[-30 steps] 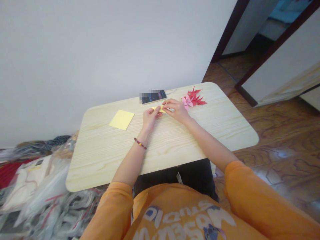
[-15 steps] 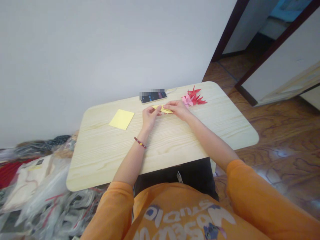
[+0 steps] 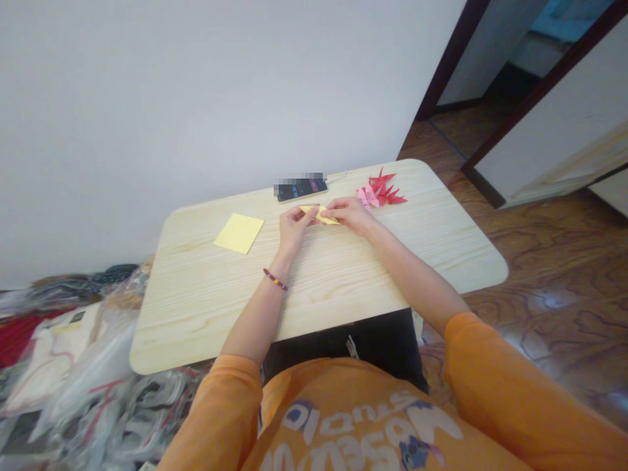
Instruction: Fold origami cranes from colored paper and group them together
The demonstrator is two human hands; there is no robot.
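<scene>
A small folded yellow paper is held just above the far middle of a light wooden table. My left hand pinches its left end. My right hand pinches its right end, fingers curled over it. A beaded bracelet sits on my left wrist. A flat yellow paper square lies to the left of my hands.
A dark phone with a cable lies behind my hands near the wall. Red and pink folded paper shapes sit at the back right. Bags and cloth are piled on the floor at left. A doorway opens at right.
The yellow paper shows more between my hands than a second ago, as my fingers shifted slightly along it. Both hands stay in the same place.
</scene>
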